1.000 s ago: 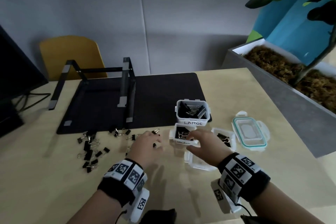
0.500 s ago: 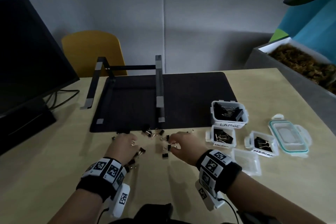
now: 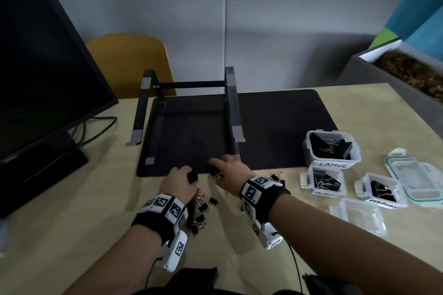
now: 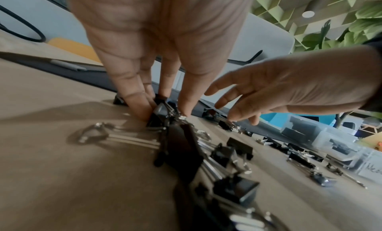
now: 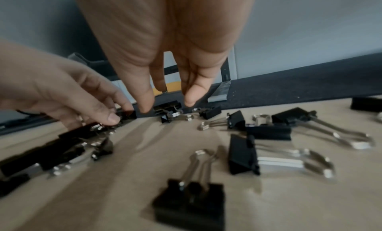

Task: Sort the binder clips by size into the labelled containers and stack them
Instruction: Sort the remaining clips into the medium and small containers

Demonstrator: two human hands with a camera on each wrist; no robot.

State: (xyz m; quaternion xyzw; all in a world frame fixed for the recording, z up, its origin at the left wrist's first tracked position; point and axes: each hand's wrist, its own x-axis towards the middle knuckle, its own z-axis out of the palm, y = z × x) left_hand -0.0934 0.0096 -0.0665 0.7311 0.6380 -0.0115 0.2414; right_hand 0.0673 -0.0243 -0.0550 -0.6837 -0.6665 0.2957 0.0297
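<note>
A dark monitor (image 3: 43, 74) stands at the far left of the tabletop (image 3: 72, 235), with a yellow chair (image 3: 130, 60) behind the far edge. A black laptop stand (image 3: 189, 108) sits on a black desk mat (image 3: 275, 127).

The left hand (image 3: 178, 184) rests at the near edge of the mat; its fingers are curled down and pinch a black binder clip (image 4: 162, 111), thumb on one side and fingertips on the other. A pile of loose binder clips (image 3: 200, 211) lies on the tabletop just beside and under this hand.

The right hand (image 3: 231, 173) is just beside the left, not touching it. Its thumb and forefinger point down, spread apart, on either side of a small binder clip (image 5: 168, 109) at the mat edge; contact appears not to be made, though the wrist view is blurred here. More clips (image 5: 244, 154) lie scattered near this wrist.

To the right, an open container marked LARGE (image 3: 332, 148) holds big black clips. Just in front of it is a container marked Medium (image 3: 326, 183), and further right a second container marked MEDIUM (image 3: 381, 190), both open with clips inside. A clear lid (image 3: 359, 215) lies near them, and a teal-rimmed lid (image 3: 417, 178) lies at the far right. A planter (image 3: 407, 72) borders the tabletop
</note>
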